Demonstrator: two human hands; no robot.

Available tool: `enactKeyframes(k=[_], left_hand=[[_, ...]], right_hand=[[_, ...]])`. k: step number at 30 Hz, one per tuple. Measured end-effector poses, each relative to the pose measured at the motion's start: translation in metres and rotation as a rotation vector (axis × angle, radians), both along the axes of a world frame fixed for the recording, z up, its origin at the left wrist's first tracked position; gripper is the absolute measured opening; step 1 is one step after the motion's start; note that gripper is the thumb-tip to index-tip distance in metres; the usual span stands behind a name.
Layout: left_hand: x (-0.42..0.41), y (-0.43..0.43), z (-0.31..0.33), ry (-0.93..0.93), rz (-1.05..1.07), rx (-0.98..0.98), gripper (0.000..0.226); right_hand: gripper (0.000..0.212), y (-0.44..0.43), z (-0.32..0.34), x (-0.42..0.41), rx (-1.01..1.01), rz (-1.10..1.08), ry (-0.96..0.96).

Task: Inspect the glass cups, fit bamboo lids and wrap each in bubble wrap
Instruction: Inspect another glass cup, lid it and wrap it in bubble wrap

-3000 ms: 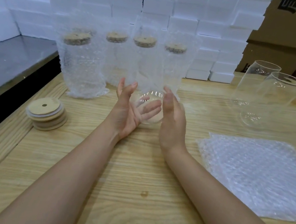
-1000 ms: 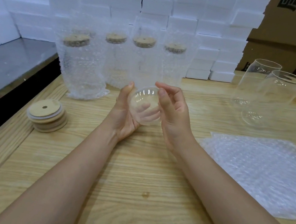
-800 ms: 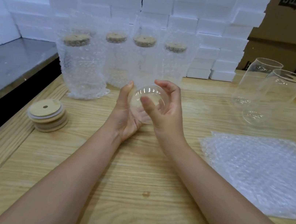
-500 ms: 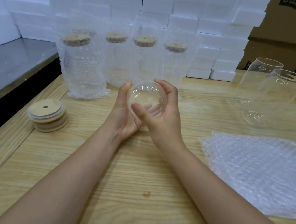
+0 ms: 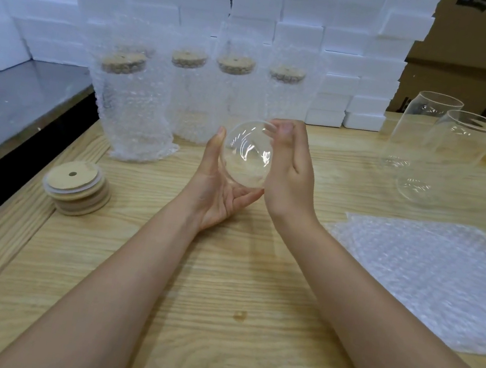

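Head: glass cup (image 5: 247,156) betw. L hand (image 5: 215,194), R hand (image 5: 290,175); box print (image 5: 471,2) illegible.

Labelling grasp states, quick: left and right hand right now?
Left hand: open, straight fingers cradling the glass cup.
Right hand: holding the glass cup, fingers curled over its rim.

Wooden table (image 5: 215,321): wrapped cups (image 5: 139,111), bamboo lid stack (image 5: 77,187), two bare glasses (image 5: 447,157), bubble-wrap sheets (image 5: 427,274).

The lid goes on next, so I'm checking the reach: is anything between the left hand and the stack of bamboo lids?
Nothing visible. Only bare table lies between the left hand and the stack of bamboo lids. The nearest wrapped cup stands farther back, off that line. That hand supports the glass cup.
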State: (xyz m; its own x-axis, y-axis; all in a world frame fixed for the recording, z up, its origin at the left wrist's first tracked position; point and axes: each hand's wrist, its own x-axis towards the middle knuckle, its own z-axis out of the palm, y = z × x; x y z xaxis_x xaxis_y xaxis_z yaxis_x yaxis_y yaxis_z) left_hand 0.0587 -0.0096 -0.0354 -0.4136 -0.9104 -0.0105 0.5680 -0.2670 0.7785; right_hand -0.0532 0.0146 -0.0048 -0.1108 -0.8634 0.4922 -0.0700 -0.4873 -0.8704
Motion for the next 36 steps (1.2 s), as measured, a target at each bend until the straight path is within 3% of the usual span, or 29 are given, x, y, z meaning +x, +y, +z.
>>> enactKeyframes(k=[11, 16, 20, 24, 27, 28, 31, 34, 36], left_hand=[[-0.002, 0.004, 0.001, 0.079, 0.039, 0.081, 0.070], [-0.005, 0.002, 0.002, -0.011, 0.227, 0.083, 0.110], [-0.005, 0.002, 0.003, -0.127, 0.362, -0.118, 0.092], [-0.006, 0.000, 0.000, -0.161, 0.381, -0.184, 0.097], [-0.007, -0.001, 0.002, -0.157, 0.374, -0.119, 0.132], [-0.007, 0.000, 0.004, -0.159, 0.356, -0.116, 0.134], [-0.005, -0.002, 0.002, -0.147, 0.329, -0.130, 0.097], [-0.007, 0.002, 0.001, -0.152, 0.252, -0.124, 0.091], [-0.012, 0.007, 0.001, -0.179, 0.198, -0.146, 0.100]], right_hand=[[0.025, 0.014, -0.021, 0.011, -0.006, -0.056, -0.010], [0.056, 0.025, -0.035, 0.015, 0.013, -0.179, 0.049], [0.080, 0.029, -0.039, 0.022, 0.024, -0.240, 0.092], [0.073, 0.028, -0.042, 0.023, 0.120, -0.212, 0.043], [0.067, 0.027, -0.042, 0.023, 0.121, -0.208, -0.024], [0.065, 0.027, -0.041, 0.023, 0.132, -0.196, -0.069], [0.061, 0.026, -0.037, 0.022, 0.157, -0.132, -0.261], [0.056, 0.024, -0.035, 0.022, 0.208, -0.093, -0.393], [0.046, 0.022, -0.039, 0.024, 0.282, -0.055, -0.523]])
